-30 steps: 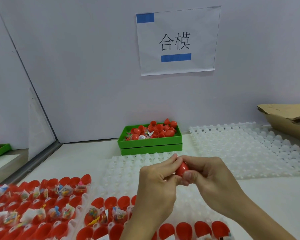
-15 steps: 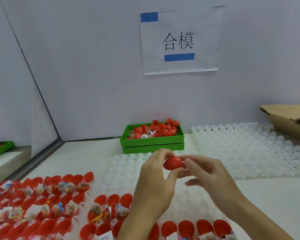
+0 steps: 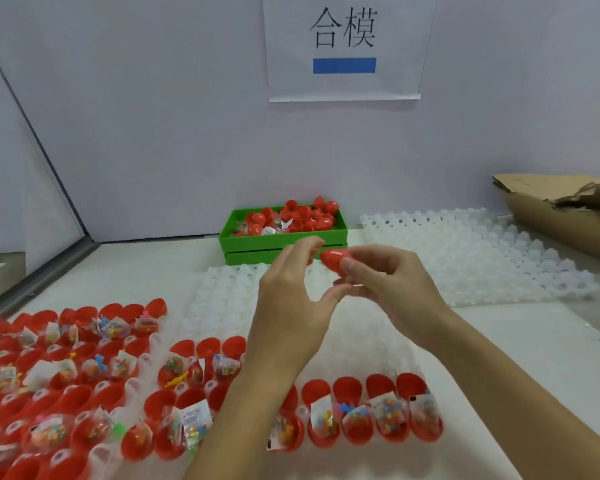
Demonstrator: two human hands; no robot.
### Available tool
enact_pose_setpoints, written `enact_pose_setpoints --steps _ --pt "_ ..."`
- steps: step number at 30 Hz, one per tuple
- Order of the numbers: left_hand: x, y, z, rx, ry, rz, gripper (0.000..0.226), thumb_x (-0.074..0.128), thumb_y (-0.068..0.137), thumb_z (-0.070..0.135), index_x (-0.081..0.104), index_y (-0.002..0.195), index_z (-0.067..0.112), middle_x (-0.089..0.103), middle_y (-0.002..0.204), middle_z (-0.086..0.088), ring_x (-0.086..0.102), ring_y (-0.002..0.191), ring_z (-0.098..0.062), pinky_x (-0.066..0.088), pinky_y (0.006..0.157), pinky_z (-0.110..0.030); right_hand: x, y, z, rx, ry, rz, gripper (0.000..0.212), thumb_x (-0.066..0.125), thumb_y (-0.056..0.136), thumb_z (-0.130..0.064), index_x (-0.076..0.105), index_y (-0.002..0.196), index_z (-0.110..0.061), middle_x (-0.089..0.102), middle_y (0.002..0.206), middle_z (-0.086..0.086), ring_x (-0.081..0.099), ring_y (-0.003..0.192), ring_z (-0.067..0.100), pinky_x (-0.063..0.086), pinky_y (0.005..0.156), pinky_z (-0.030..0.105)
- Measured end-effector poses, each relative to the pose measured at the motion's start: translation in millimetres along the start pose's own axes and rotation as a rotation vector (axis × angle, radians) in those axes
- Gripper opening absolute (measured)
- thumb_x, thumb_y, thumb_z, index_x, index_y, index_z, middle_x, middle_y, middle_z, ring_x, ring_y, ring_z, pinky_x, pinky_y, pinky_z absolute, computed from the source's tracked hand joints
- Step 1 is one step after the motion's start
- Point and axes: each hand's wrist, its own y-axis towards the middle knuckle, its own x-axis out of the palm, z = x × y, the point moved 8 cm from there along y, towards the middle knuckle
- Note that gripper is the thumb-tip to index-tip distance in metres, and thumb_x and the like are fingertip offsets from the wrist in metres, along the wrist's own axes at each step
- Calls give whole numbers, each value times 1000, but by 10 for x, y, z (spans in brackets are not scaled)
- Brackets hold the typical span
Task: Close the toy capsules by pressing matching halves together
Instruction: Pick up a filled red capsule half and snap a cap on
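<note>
Since half a second ago the closed red capsule [image 3: 335,260] has passed from the left-hand pinch to the right hand, and the camera has tipped down, cutting the top off the wall sign [image 3: 343,46]. Head view: both forearms come up from the bottom edge and meet over the white cell tray [image 3: 222,292]. Right hand [image 3: 387,282] pinches the capsule, thumb on the near side and fingers curled behind it; capsule is held in the air, tilted, just in front of the green bin [image 3: 281,242]. Left hand [image 3: 291,299] holds nothing: fingers loosely arched, fingertips [image 3: 314,241] just beside the capsule's left end, thumb tip reaching toward the right hand's lower fingers; can't tell if they touch. Capsule seam not resolvable, but it reads as one closed egg shape. Green bin at the back wall holds loose red halves [image 3: 291,216] and small packets. Near rows: open red halves [image 3: 357,420] with bagged toys sit in the trays at bottom and left. Second white cell tray [image 3: 465,251] lies right of the bin, and a cardboard box [image 3: 561,216] is at far right.
</note>
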Motion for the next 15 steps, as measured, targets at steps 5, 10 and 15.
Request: enact_pose_setpoints --steps 5,10,15 --pt "-45 -46 24 8 -21 69 44 76 82 36 61 120 20 62 112 11 56 103 -3 55 89 -35 -418 303 126 190 392 103 17 62 94 -18 66 101 -3 72 80 9 72 76 21 58 66 23" --pt "-68 -58 122 91 -9 141 27 66 88 35 67 108 17 60 101 14 58 90 -6 53 78 -22 -1245 808 194 227 771 498 21 50 100 -18 57 98 1 62 80 12 63 69 16 51 58 17" --pt "-89 -100 108 131 14 180 17 63 89 27 67 103 18 62 95 13 57 86 -2 48 74 -14 -2045 1106 324 273 858 793 40 30 105 -26 51 81 -1 62 83 10 62 68 16 47 47 17"
